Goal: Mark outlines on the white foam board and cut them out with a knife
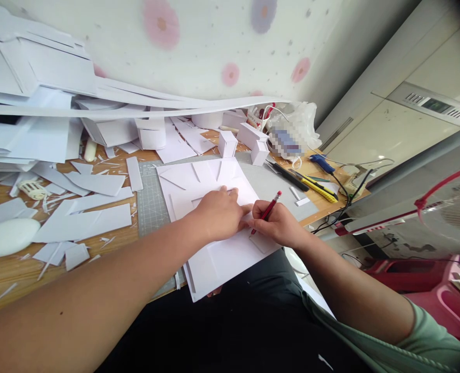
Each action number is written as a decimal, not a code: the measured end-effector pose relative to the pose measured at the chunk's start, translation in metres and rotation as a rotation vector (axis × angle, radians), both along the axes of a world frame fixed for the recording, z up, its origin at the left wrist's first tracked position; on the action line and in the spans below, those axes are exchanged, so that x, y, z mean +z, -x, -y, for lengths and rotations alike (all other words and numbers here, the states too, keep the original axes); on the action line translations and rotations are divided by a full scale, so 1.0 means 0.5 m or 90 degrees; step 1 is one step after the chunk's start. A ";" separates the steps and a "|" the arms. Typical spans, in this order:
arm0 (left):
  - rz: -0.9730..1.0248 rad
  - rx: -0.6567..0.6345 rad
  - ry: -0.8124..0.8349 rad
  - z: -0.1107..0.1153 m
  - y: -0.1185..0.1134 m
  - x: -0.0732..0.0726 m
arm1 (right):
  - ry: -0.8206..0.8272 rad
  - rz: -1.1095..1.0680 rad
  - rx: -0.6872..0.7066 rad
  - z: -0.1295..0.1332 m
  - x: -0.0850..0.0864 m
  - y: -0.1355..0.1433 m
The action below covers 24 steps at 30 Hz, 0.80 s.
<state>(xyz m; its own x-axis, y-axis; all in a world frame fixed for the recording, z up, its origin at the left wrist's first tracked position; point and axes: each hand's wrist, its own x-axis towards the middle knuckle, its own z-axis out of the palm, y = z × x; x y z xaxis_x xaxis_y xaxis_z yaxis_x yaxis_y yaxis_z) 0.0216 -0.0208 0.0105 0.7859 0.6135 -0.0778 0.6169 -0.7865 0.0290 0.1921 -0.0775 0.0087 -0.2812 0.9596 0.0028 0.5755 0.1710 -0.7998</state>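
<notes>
A white foam board (pixel 214 267) with cut slots and raised strips lies over a grey cutting mat (pixel 149 202), its near corner hanging past the table edge above my lap. My left hand (pixel 222 211) rests on the board's middle, fingers stretched out and pressing down. Close beside it, my right hand (pixel 278 225) grips a red pencil (pixel 270 207), its tip touching the board near a faint rectangular outline. What lies under my left palm is hidden. Small white box shapes (pixel 227 144) stand just beyond the board's far edge.
White offcuts (pixel 97 220) and a white oval object (pixel 10 237) litter the wooden table on the left. A yellow utility knife (pixel 319 187), a black tool (pixel 290 176) and a blue glue gun (pixel 322 163) lie at right. White models (pixel 58 67) pile up at back left.
</notes>
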 end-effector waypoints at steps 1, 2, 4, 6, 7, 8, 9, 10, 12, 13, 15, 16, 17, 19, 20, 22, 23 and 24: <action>0.001 0.000 0.000 0.000 0.000 -0.001 | 0.001 0.000 -0.005 0.000 0.000 0.000; 0.000 0.000 0.000 0.000 0.000 -0.001 | 0.004 -0.004 -0.011 0.001 0.001 0.000; -0.002 0.001 0.001 0.000 0.000 0.001 | 0.011 -0.014 -0.017 0.002 0.001 0.001; -0.005 0.001 0.003 0.002 0.000 0.006 | 0.013 -0.020 -0.015 0.002 0.001 0.002; -0.007 0.001 0.004 0.003 0.000 0.009 | 0.011 -0.020 -0.011 0.003 0.001 0.002; -0.009 0.001 0.005 0.003 -0.001 0.011 | 0.007 -0.020 -0.007 0.003 0.001 0.002; -0.011 0.001 0.006 0.004 -0.001 0.012 | 0.004 -0.019 -0.004 0.003 0.000 0.002; -0.012 0.000 0.006 0.004 -0.001 0.013 | 0.001 -0.017 -0.002 0.003 0.000 0.001; -0.012 0.000 0.007 0.003 -0.001 0.012 | -0.005 -0.012 0.001 0.002 -0.001 0.001; -0.011 0.000 0.007 0.003 -0.001 0.011 | -0.008 -0.008 0.000 0.002 -0.002 0.001; -0.006 0.001 0.006 0.002 -0.001 0.007 | -0.013 -0.002 -0.003 0.001 -0.002 0.001; -0.005 0.002 0.005 0.001 -0.001 0.006 | -0.013 -0.002 -0.006 0.001 -0.002 0.001; -0.003 0.003 0.004 0.001 -0.001 0.004 | -0.012 -0.003 -0.009 0.001 -0.002 0.002; -0.002 0.004 0.003 0.001 -0.001 0.002 | -0.005 -0.006 -0.013 0.002 -0.002 0.003; -0.002 0.004 0.004 0.000 -0.001 0.002 | -0.001 -0.007 -0.014 0.002 -0.001 0.003; -0.003 0.004 0.005 0.000 -0.001 0.002 | 0.005 -0.007 -0.015 0.003 -0.002 0.004; -0.004 0.003 0.006 0.000 -0.001 0.002 | 0.005 -0.008 -0.015 0.003 -0.002 0.004; -0.004 0.003 0.006 0.000 -0.002 0.002 | 0.004 -0.008 -0.015 0.004 -0.002 0.003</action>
<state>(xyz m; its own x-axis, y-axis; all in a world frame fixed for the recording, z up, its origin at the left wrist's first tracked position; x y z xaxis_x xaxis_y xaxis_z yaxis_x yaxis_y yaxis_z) 0.0224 -0.0208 0.0115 0.7828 0.6159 -0.0888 0.6203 -0.7837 0.0331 0.1904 -0.0792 0.0077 -0.2589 0.9659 -0.0003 0.5690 0.1523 -0.8081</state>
